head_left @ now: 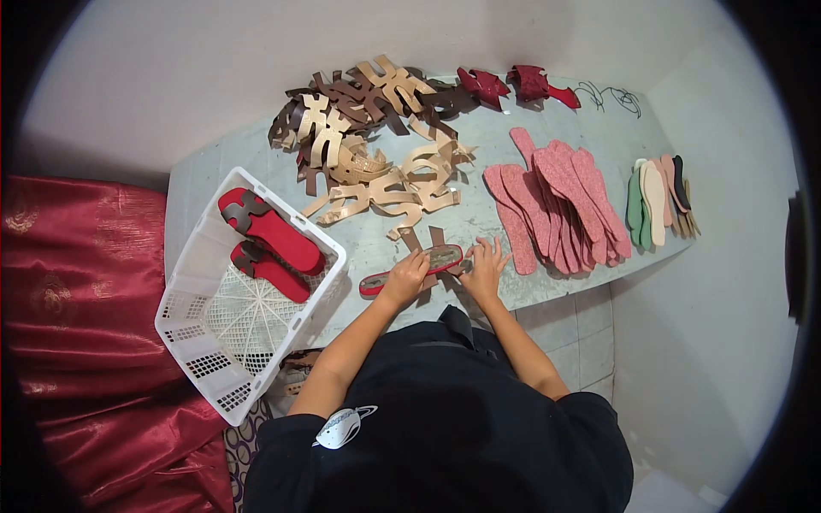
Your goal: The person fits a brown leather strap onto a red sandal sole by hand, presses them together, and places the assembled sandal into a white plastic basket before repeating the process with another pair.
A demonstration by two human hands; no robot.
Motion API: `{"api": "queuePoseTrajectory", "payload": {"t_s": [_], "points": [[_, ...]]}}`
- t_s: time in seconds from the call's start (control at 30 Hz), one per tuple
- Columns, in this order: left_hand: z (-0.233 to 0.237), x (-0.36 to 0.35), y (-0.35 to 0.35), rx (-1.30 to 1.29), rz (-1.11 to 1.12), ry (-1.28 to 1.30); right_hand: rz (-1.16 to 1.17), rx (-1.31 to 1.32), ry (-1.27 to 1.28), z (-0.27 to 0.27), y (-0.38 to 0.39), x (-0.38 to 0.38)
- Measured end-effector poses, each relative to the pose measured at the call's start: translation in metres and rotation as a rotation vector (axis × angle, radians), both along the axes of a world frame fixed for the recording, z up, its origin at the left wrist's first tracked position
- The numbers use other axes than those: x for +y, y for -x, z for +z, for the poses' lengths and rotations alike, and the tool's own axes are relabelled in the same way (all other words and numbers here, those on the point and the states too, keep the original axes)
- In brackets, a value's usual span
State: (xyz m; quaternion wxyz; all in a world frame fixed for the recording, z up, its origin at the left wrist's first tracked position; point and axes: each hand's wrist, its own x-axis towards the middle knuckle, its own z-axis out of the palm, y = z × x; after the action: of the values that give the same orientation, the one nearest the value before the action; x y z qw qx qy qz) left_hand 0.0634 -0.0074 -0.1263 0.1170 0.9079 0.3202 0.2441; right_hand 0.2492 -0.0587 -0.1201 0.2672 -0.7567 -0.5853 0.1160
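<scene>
A red-edged sandal sole lies across the table edge in front of me, its underside up. A dark brown strap sticks out from beneath it on both sides. My left hand rests on the middle of the sole, its fingers closed on it. At the right end of the sole, my right hand is over the strap's end, thumb and index finger bent toward it and the other fingers raised. Whether the right fingertips grip the strap is too small to tell.
A white basket with red sandals stands at the left. Cut straps are heaped at the back. Pink soles lie right of my hands, with coloured soles beyond and red uppers behind.
</scene>
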Motion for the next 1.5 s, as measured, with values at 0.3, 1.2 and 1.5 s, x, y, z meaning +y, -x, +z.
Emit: {"api": "queuePoseTrajectory", "payload": {"t_s": [0.3,1.2,1.5], "points": [[-0.016,-0.004,-0.005,0.057,-0.085,-0.059,0.425,-0.029,-0.044,-0.001,-0.022,-0.016],[-0.018,-0.007,-0.008,0.222,-0.102,-0.224,0.261,0.281,0.173,-0.003,-0.006,0.018],[-0.026,-0.008,-0.008,0.203,-0.053,-0.178,0.182,0.229,0.249,-0.004,-0.003,0.027]]}}
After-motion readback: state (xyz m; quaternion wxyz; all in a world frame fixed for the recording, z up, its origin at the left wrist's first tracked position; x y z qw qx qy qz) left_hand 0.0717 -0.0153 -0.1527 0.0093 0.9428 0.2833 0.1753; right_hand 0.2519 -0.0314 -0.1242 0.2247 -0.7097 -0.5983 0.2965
